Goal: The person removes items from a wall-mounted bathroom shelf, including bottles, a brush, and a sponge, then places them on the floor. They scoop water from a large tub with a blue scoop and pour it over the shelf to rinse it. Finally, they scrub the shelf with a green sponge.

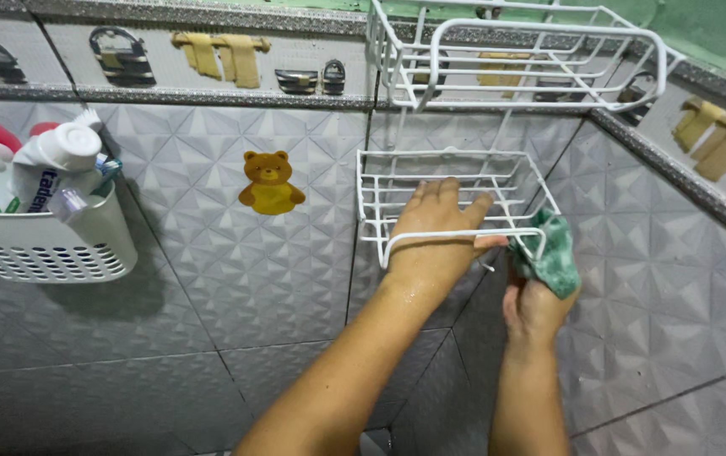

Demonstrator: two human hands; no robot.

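A green cloth (pixel 553 253), bunched against the front right corner of a white wire corner rack (pixel 456 181), sits at about three o'clock in the frame. The rack's lower basket runs long side left to right across the tiled corner. The right hand (pixel 536 308) clenches the cloth from below; the left hand (pixel 435 232) grips the basket's front rail, fingers over it. The cloth's far side is hidden. Grey embossed tiles cover both walls; at nine o'clock hangs a white plastic basket (pixel 51 249), beside a bear sticker (pixel 270 181).
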